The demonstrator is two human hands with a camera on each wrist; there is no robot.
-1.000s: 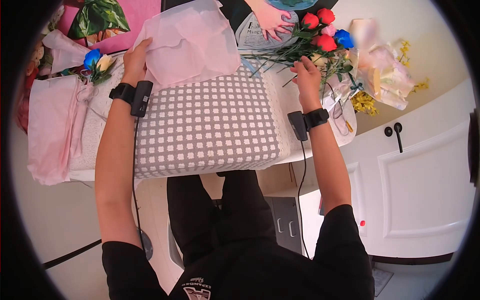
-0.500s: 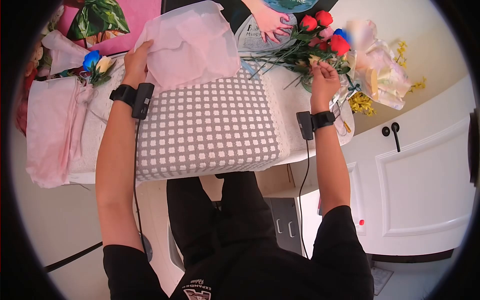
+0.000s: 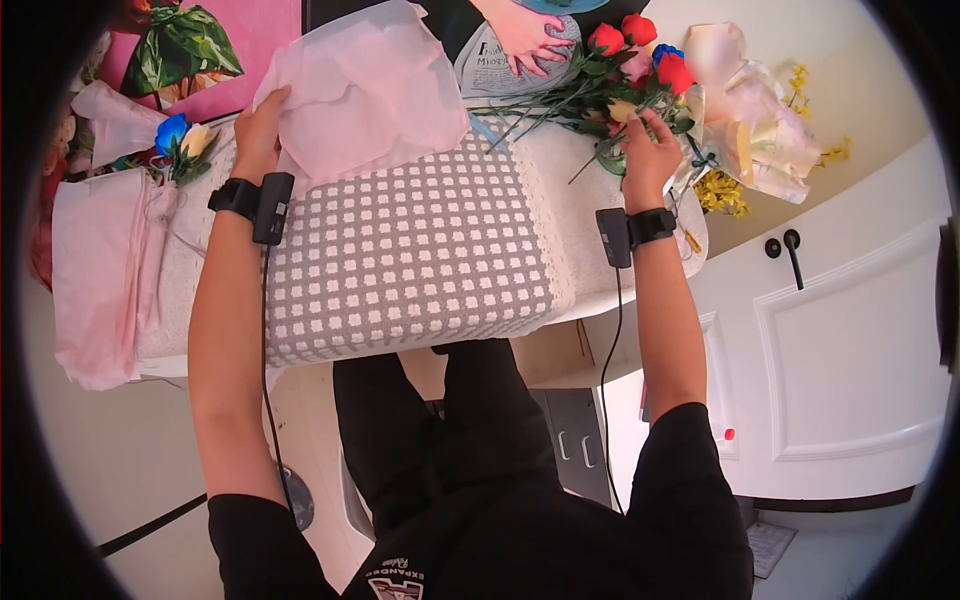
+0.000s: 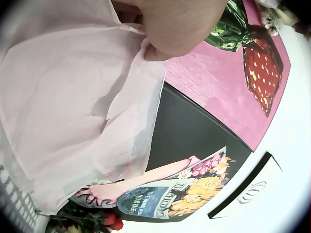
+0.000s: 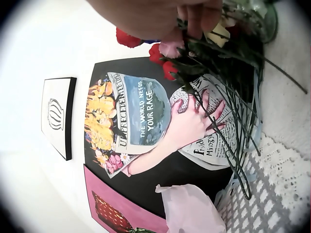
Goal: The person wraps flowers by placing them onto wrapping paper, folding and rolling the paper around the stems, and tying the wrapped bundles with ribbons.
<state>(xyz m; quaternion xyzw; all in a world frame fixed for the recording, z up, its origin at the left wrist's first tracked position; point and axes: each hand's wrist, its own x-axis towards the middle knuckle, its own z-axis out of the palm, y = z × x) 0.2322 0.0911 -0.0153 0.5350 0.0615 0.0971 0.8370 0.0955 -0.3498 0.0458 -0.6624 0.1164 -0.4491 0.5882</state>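
Your left hand (image 3: 257, 137) is pinching pink wrapping paper (image 3: 372, 100); your right hand (image 3: 651, 158) is reaching among roses (image 3: 637, 68). Whether it's gripping, I cannot tell.

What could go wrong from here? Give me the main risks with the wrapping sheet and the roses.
The pink wrapping sheet looks thin and gripped near one edge by the left hand, so it might crease or tear. The rose stems lie crossed, so if the right hand, at the roses, pulls one out, others could be dragged along.

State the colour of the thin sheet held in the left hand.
The thin sheet is pale pink, seen best in the head view.
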